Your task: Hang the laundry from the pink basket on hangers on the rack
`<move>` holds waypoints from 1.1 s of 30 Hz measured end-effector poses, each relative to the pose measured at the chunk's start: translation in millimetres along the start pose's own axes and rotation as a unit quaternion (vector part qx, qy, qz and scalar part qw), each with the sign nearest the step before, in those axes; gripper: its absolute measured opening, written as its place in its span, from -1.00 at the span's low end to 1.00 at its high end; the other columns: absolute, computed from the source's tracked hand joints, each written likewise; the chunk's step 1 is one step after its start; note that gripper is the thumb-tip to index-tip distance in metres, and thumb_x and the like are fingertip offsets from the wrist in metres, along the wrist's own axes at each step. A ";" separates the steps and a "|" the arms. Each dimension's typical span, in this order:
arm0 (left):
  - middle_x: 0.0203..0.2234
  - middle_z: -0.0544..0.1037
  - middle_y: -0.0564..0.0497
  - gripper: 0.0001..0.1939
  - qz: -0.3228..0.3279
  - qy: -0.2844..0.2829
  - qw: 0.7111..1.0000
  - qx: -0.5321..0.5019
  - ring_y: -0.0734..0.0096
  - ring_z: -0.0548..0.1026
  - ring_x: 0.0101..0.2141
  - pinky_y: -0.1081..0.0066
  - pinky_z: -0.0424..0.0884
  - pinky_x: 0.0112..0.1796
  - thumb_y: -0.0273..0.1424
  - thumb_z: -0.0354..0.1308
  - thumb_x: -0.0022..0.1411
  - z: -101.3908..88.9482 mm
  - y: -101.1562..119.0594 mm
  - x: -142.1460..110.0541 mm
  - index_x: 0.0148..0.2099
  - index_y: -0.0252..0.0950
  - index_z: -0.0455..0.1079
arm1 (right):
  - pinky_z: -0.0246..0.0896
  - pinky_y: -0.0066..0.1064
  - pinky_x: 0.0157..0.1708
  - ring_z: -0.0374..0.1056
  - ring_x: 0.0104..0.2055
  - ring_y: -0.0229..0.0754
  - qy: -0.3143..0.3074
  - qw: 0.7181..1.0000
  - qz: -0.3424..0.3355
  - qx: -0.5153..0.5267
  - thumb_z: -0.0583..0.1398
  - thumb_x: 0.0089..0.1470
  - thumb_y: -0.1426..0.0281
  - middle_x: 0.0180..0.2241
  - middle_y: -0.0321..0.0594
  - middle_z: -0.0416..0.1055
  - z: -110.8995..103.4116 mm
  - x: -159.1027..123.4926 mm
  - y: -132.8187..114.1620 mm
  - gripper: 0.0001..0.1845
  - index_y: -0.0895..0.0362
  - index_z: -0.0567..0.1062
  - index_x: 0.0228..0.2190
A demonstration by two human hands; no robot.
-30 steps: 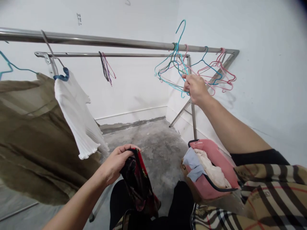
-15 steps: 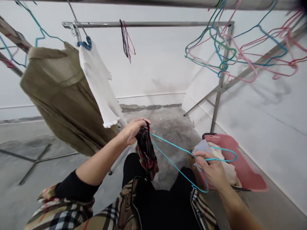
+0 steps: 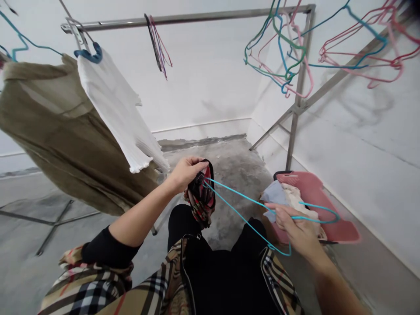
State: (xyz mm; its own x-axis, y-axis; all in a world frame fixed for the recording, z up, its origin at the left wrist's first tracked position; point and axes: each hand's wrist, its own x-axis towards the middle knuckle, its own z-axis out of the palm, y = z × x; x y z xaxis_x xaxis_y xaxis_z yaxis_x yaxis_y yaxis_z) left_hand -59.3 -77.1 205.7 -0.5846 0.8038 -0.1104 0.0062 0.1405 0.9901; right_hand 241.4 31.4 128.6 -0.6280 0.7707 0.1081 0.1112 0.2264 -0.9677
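Note:
My left hand (image 3: pixel 185 173) is closed on a bunched dark garment (image 3: pixel 201 199) with red and black pattern, held in front of my legs. My right hand (image 3: pixel 295 229) grips a turquoise wire hanger (image 3: pixel 249 205) near its hook end. The far tip of the hanger reaches into the garment at my left hand. A pink laundry basket (image 3: pixel 320 197) with pale clothes in it sits on the floor just beyond my right hand.
A steel drying rack (image 3: pixel 203 18) stands ahead with several coloured wire hangers (image 3: pixel 285 48) on its rails. An olive garment (image 3: pixel 62 135) and a white ribbed top (image 3: pixel 114 113) hang at the left. Bare concrete floor (image 3: pixel 229 162) runs to white walls.
My right hand took a turquoise hanger off the rail and brought it down. Its tip has slid into the garment in my left hand. The view tilted downward.

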 end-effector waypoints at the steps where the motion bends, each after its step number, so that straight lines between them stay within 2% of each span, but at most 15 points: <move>1: -0.64 0.47 0.08 -0.77 0.015 -0.001 0.999 0.037 0.53 0.35 -0.66 0.51 0.26 -0.59 -0.24 0.29 0.01 3.7 -1.1 -0.4 -0.39 -0.33 0.49 | 0.01 -0.41 -0.62 0.10 -0.61 -0.25 -0.007 1.000 -0.005 -0.010 0.13 0.13 0.06 -0.68 -0.32 0.14 6.0 3.1 -2.3 -0.59 0.06 0.62 -0.25; 4: -0.54 0.56 0.03 -0.78 0.078 -0.001 0.983 0.167 0.42 0.44 -0.56 0.47 0.32 -0.48 -0.26 0.19 0.11 15.7 -5.3 -3.6 -0.30 -0.28 0.57 | 0.12 -0.39 -0.61 0.22 -0.56 -0.18 -0.028 0.999 -0.023 -0.027 0.11 0.13 0.03 -0.67 -0.27 0.23 26.7 15.1 -7.1 -0.58 0.04 0.62 -0.27; 6: -0.42 0.62 -0.01 -0.80 0.147 -0.005 0.955 0.257 0.32 0.51 -0.41 0.44 0.36 -0.34 -0.31 0.19 0.12 23.3 -7.4 -8.4 -0.25 -0.21 0.60 | 0.13 -0.40 -0.61 0.22 -0.56 -0.19 -0.024 0.999 -0.033 -0.012 0.10 0.13 0.03 -0.66 -0.28 0.25 40.0 24.3 -8.2 -0.57 0.04 0.61 -0.25; 10: -0.30 0.61 -0.08 -0.74 0.270 -0.002 0.861 0.431 0.22 0.48 -0.28 0.34 0.34 -0.20 -0.34 0.15 0.17 31.4 -1.8 -21.3 -0.12 -0.12 0.59 | -0.02 -0.46 -0.64 0.06 -0.64 -0.31 0.023 0.995 -0.049 0.079 0.10 0.16 0.06 -0.68 -0.37 0.12 55.4 40.9 -8.1 -0.56 0.11 0.58 -0.21; 13: -0.12 0.56 -0.14 -0.71 0.369 0.030 0.769 0.521 0.07 0.40 -0.07 0.15 0.25 -0.02 -0.32 0.12 0.22 28.7 13.2 -27.0 -0.04 -0.08 0.55 | -0.09 -0.47 -0.63 -0.02 -0.65 -0.36 0.039 0.986 -0.080 0.140 0.12 0.16 0.08 -0.70 -0.42 0.05 52.1 49.9 -8.5 -0.59 0.14 0.57 -0.24; 15: -0.07 0.53 -0.12 -0.71 0.412 0.020 0.735 0.538 0.03 0.35 0.00 0.08 0.16 0.04 -0.32 0.12 0.23 25.0 24.6 -27.2 -0.03 -0.04 0.54 | -0.10 -0.46 -0.62 -0.02 -0.66 -0.37 0.038 0.981 -0.110 0.156 0.13 0.16 0.10 -0.70 -0.42 0.05 44.8 55.2 -9.8 -0.61 0.14 0.57 -0.28; 17: -0.19 0.55 -0.09 -0.68 0.402 -0.020 0.741 0.538 0.13 0.40 -0.12 0.16 0.20 -0.01 -0.34 0.11 0.23 22.0 33.7 -26.1 0.01 -0.01 0.52 | -0.06 -0.45 -0.60 0.01 -0.65 -0.36 0.042 0.979 -0.134 0.148 0.14 0.16 0.10 -0.70 -0.41 0.08 36.5 60.9 -12.4 -0.63 0.13 0.57 -0.30; 20: -0.43 0.50 -0.03 -0.70 0.341 -0.057 0.786 0.512 0.31 0.39 -0.37 0.38 0.25 -0.26 -0.35 0.14 0.20 20.7 40.3 -25.4 -0.03 0.00 0.54 | 0.05 -0.41 -0.57 0.08 -0.63 -0.32 0.069 0.981 -0.153 0.092 0.11 0.17 0.10 -0.67 -0.39 0.14 27.3 68.6 -17.9 -0.62 0.12 0.56 -0.25; 22: -0.48 0.48 -0.01 -0.73 0.324 -0.046 0.811 0.485 0.35 0.36 -0.42 0.45 0.20 -0.39 -0.35 0.19 0.15 21.0 41.5 -26.2 -0.09 -0.01 0.57 | 0.20 -0.35 -0.46 0.22 -0.54 -0.25 0.111 0.978 -0.175 0.028 0.11 0.17 0.13 -0.58 -0.32 0.28 25.4 69.9 -19.2 -0.63 0.09 0.53 -0.14; 24: -0.47 0.48 -0.01 -0.73 0.321 -0.021 0.824 0.466 0.35 0.37 -0.41 0.48 0.15 -0.45 -0.37 0.21 0.13 20.8 42.2 -27.9 -0.12 -0.02 0.58 | 0.31 -0.24 -0.22 0.36 -0.29 -0.13 0.187 0.958 -0.214 -0.042 0.15 0.15 0.18 -0.33 -0.18 0.43 28.2 65.4 -14.9 -0.60 0.07 0.45 -0.02; 26: -0.45 0.48 -0.01 -0.72 0.315 0.008 0.830 0.461 0.34 0.40 -0.38 0.49 0.12 -0.47 -0.36 0.20 0.14 19.8 43.8 -30.3 -0.09 -0.02 0.57 | 0.26 -0.13 -0.02 0.34 -0.06 -0.04 0.275 0.923 -0.253 -0.092 0.17 0.12 0.25 -0.13 -0.08 0.41 36.4 55.4 -3.3 -0.60 0.04 0.41 0.00; 27: -0.45 0.48 -0.01 -0.72 0.312 0.022 0.828 0.466 0.34 0.41 -0.37 0.49 0.12 -0.47 -0.35 0.19 0.16 19.3 45.1 -31.7 -0.07 -0.02 0.56 | 0.25 -0.11 0.00 0.33 -0.04 -0.03 0.297 0.910 -0.269 -0.103 0.17 0.12 0.29 -0.12 -0.07 0.41 42.5 49.5 4.9 -0.65 0.03 0.42 -0.03; 29: -0.45 0.49 -0.01 -0.71 0.319 0.045 0.811 0.489 0.36 0.42 -0.38 0.49 0.11 -0.48 -0.32 0.17 0.19 18.7 48.1 -35.3 -0.04 -0.02 0.55 | 0.29 -0.13 -0.05 0.37 -0.11 -0.05 0.258 0.916 -0.289 -0.107 0.14 0.15 0.36 -0.22 -0.10 0.45 58.0 39.3 23.1 -0.76 0.01 0.46 -0.12; 31: -0.43 0.52 0.02 -0.71 0.341 0.059 0.774 0.531 0.39 0.43 -0.41 0.49 0.12 -0.49 -0.30 0.14 0.22 19.6 50.6 -39.3 -0.02 -0.02 0.53 | 0.34 -0.17 -0.11 0.40 -0.17 -0.08 0.129 0.942 -0.286 -0.120 0.12 0.17 0.36 -0.26 -0.13 0.48 75.5 35.1 39.3 -0.79 0.02 0.49 -0.16; 33: -0.39 0.56 0.04 -0.71 0.370 0.053 0.730 0.573 0.42 0.45 -0.42 0.49 0.13 -0.51 -0.30 0.10 0.26 21.8 51.6 -43.4 0.00 -0.01 0.52 | 0.35 -0.19 -0.09 0.40 -0.12 -0.10 -0.008 0.953 -0.254 -0.167 0.11 0.20 0.30 -0.16 -0.11 0.48 91.5 37.7 50.0 -0.75 0.04 0.49 -0.11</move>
State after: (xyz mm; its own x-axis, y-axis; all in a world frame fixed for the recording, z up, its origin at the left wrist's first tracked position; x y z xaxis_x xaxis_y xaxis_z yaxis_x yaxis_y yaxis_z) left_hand -15.9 -92.1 259.6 -0.1361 0.8641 0.4846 0.9904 0.1301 0.0461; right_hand 152.8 17.3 63.5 -0.6777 0.5019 0.5374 0.0264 0.7470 -0.6643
